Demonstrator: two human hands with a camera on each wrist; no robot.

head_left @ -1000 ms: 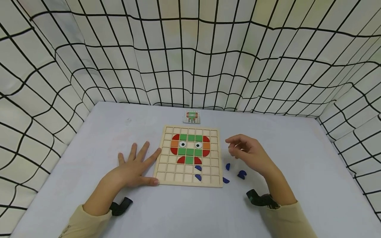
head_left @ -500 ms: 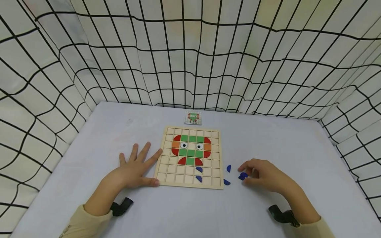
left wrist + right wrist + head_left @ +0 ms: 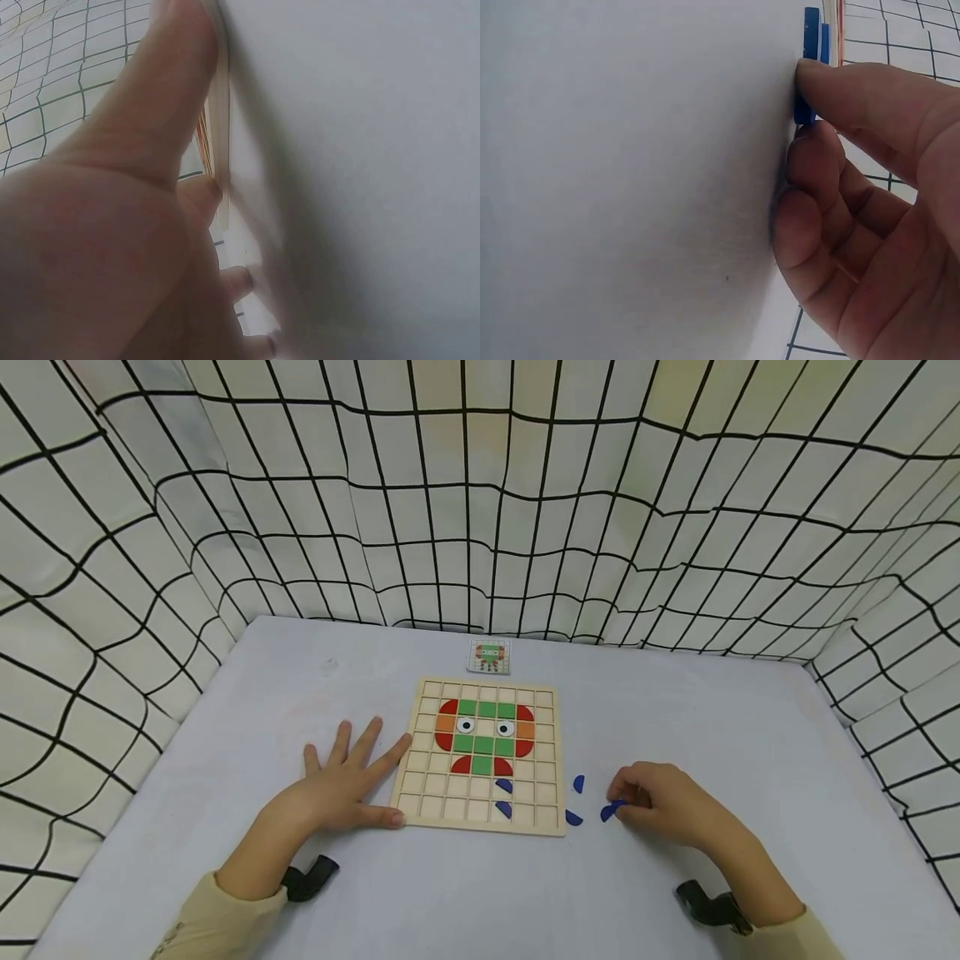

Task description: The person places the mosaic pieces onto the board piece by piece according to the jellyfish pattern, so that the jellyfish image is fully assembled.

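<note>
My left hand [image 3: 336,793] lies with fingers spread on the table, its thumb and index fingertip at the left edge of a wooden grid board [image 3: 450,810]. The board bears a face of red, green and orange pieces, two eye tiles [image 3: 466,725] and two blue pieces [image 3: 503,810] low down. In the left wrist view the thumb [image 3: 169,82] runs along the board's edge. Right of the board, my right hand [image 3: 667,802] pinches a blue half-round piece [image 3: 804,109] between thumb and fingertips, low at the tabletop. Another blue piece [image 3: 607,814] sits right beside it.
Two more blue half-round pieces [image 3: 578,784] lie between the board and my right hand. A small picture card [image 3: 489,657] with a similar face lies behind the board. Black netting [image 3: 491,552] over white walls encloses the table's back and sides.
My right hand has come down from beside the board's upper right to the blue pieces on the table, and its fingers have closed on one. The left hand stays at the board.
</note>
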